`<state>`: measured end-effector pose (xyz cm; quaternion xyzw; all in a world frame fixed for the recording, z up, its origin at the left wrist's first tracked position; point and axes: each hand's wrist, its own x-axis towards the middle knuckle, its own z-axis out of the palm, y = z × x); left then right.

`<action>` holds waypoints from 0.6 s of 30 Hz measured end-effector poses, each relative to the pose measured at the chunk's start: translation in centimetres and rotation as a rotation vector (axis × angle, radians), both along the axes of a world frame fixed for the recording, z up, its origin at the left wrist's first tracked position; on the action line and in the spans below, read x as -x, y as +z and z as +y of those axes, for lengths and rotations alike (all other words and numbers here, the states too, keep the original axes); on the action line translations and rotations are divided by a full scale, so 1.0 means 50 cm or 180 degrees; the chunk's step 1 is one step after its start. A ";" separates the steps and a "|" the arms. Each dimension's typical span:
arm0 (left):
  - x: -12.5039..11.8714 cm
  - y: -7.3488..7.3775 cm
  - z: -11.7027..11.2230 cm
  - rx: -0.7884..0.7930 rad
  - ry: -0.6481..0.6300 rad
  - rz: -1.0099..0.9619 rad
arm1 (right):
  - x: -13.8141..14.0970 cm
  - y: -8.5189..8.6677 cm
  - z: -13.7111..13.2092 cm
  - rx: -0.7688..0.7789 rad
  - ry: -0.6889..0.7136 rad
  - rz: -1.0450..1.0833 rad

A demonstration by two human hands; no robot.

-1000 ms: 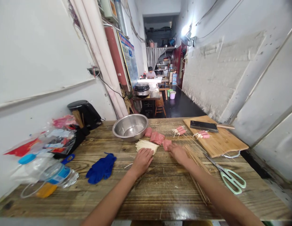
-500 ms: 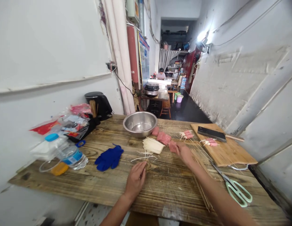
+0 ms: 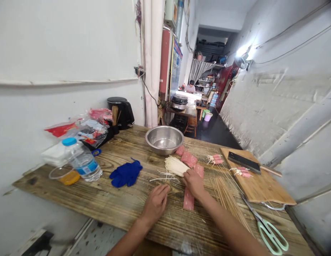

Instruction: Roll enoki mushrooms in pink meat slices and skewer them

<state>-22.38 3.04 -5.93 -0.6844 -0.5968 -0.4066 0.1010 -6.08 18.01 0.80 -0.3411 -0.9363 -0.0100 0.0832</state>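
My left hand (image 3: 155, 204) rests on the wooden table (image 3: 106, 199), its fingers curled round a few thin enoki strands. My right hand (image 3: 193, 182) lies over the upper end of a pink meat strip (image 3: 188, 201) stretched out on the wood, fingers pressed down on it. A white enoki mushroom bundle (image 3: 175, 165) lies just beyond both hands, with loose strands (image 3: 161, 176) at its left. More pink meat slices (image 3: 189, 159) sit between the bundle and a steel bowl (image 3: 164, 139).
Bamboo skewers (image 3: 229, 200) lie spread at my right. A cutting board (image 3: 257, 182) holds a cleaver (image 3: 244, 162) and a finished roll; scissors (image 3: 272, 232) lie near the right edge. Blue gloves (image 3: 125, 173), a water bottle (image 3: 82, 161) and bags sit left. A person sits far down the corridor.
My right hand has drawn back toward me with a pink meat strip, now laid out on the wood. The left hand stays near the loose strands. The view has swung left.
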 end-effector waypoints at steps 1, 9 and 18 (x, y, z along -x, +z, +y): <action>0.000 0.001 -0.001 0.0015 0.0008 -0.0006 | 0.017 -0.004 0.010 -0.0105 -0.0034 -0.0116; -0.007 0.008 0.000 0.0111 -0.0090 0.0003 | 0.050 -0.035 0.006 -0.0597 0.0057 -0.0571; -0.011 0.002 0.002 0.0179 -0.0124 0.0039 | 0.080 -0.034 0.011 -0.0453 -0.0021 -0.0609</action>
